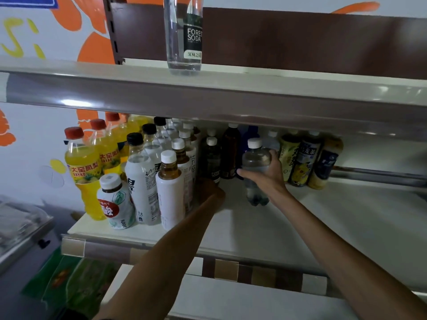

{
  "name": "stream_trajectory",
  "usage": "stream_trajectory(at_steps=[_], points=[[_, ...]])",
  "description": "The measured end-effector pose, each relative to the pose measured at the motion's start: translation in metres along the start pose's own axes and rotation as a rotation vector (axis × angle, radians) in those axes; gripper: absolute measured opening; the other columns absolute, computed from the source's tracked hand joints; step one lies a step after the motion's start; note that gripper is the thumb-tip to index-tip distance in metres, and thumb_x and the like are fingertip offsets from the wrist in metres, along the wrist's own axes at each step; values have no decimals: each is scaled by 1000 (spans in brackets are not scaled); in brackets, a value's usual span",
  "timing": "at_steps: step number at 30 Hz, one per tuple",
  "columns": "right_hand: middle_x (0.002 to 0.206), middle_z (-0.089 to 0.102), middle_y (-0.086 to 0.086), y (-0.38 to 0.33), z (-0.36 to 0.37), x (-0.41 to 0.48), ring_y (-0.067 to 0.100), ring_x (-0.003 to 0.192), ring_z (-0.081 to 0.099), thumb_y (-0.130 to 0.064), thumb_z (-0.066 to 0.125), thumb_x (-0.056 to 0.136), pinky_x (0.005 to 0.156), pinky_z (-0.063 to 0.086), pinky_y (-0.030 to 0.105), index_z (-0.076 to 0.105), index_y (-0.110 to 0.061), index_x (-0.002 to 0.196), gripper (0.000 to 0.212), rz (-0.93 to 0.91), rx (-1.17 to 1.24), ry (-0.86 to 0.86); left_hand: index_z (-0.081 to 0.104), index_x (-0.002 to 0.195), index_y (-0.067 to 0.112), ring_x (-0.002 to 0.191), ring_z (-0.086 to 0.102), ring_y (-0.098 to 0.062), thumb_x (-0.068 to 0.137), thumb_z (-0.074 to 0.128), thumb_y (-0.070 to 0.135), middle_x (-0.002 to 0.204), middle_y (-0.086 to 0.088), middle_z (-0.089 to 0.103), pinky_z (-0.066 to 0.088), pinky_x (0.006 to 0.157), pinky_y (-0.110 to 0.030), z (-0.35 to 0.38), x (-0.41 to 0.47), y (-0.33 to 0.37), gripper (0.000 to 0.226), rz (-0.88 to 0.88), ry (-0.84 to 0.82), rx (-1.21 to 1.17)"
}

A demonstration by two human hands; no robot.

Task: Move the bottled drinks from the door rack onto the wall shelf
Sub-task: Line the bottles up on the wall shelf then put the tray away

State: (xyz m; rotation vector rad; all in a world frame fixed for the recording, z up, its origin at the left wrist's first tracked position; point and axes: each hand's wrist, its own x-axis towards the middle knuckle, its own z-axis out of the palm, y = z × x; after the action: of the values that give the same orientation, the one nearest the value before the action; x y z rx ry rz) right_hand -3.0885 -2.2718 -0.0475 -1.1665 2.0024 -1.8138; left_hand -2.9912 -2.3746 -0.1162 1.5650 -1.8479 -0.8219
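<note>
My right hand grips a clear bottle with a white cap, held upright just above the white wall shelf, in the gap between two groups of drinks. My left hand reaches in beside a white tea bottle; its fingers are blurred and partly hidden behind the bottles, so its grip cannot be read. Yellow pineapple drinks with red caps stand at the shelf's left end. Dark soda bottles stand at the back.
An upper shelf overhangs the lower one and carries a clear Forest Soda bottle. Yellow and dark tea bottles stand right of my right hand. A small white bottle leans at the front left. A grey counter lies at lower left.
</note>
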Motion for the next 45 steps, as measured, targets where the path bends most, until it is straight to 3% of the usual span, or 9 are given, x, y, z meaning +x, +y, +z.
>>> stream_trajectory(at_steps=[4, 8, 17, 20, 24, 29, 34, 41, 45], points=[[100, 57, -14, 0, 18, -5, 8, 99, 55, -13, 92, 59, 91, 47, 28, 50, -21, 111, 67, 86, 29, -58, 36, 145, 14, 134, 37, -27, 102, 43, 33, 146, -10, 41, 28, 114, -34, -16, -14, -6, 48, -9, 93, 39], [121, 61, 1, -3, 49, -1, 20, 115, 55, -11, 90, 62, 100, 45, 35, 52, -16, 123, 72, 149, 58, -118, 32, 142, -3, 137, 36, -34, 104, 32, 9, 147, -22, 37, 29, 112, -36, -46, -50, -6, 40, 214, -229, 170], [125, 64, 2, 2, 103, -12, 21, 115, 58, -31, 93, 53, 101, 49, 42, 54, -19, 129, 87, 197, 43, -204, 55, 116, 14, 103, 61, -24, 90, 55, 18, 101, -6, 60, 53, 92, -34, -76, -70, -36, 25, 48, -464, 227], [121, 65, -1, 15, 94, -9, 19, 114, 60, -39, 89, 37, 100, 50, 42, 56, -23, 125, 96, 239, -15, -283, 52, 120, 13, 102, 62, -26, 88, 56, 19, 109, -9, 62, 54, 92, -38, -74, -73, -36, 33, 74, -494, 264], [123, 55, 6, 19, 74, -22, 22, 114, 52, -9, 85, 59, 94, 49, 32, 46, -12, 129, 80, 239, -244, -378, 46, 127, 11, 100, 60, -25, 91, 52, 22, 113, -10, 61, 52, 88, -34, -70, -75, -37, 38, 129, -465, 323], [113, 64, 4, 25, 80, -24, 22, 108, 59, -7, 84, 59, 90, 53, 34, 57, -13, 113, 61, 191, -259, -342, 42, 136, 12, 103, 60, -25, 93, 50, 21, 115, -10, 61, 52, 87, -32, -67, -72, -38, 44, 170, -470, 337], [113, 66, 3, 36, 103, -16, 25, 106, 62, -28, 89, 53, 91, 55, 40, 61, -19, 114, 68, 169, -283, -279, 40, 137, 10, 105, 60, -25, 93, 50, 22, 116, -10, 60, 51, 89, -33, -67, -68, -38, 47, 172, -469, 356], [135, 56, 1, 41, 109, -15, 23, 125, 51, -30, 94, 54, 107, 43, 39, 47, -18, 139, 97, 213, -188, -371, 40, 138, 13, 115, 56, -28, 93, 51, 24, 124, -11, 58, 49, 96, -36, -63, -63, -43, 47, 193, -460, 353], [132, 59, 8, 43, 114, -13, 27, 126, 52, -19, 94, 55, 106, 45, 39, 55, -16, 133, 87, 223, -184, -412, 44, 134, 15, 115, 57, -26, 94, 51, 27, 123, -9, 59, 48, 98, -35, -59, -59, -48, 43, 219, -424, 341]])
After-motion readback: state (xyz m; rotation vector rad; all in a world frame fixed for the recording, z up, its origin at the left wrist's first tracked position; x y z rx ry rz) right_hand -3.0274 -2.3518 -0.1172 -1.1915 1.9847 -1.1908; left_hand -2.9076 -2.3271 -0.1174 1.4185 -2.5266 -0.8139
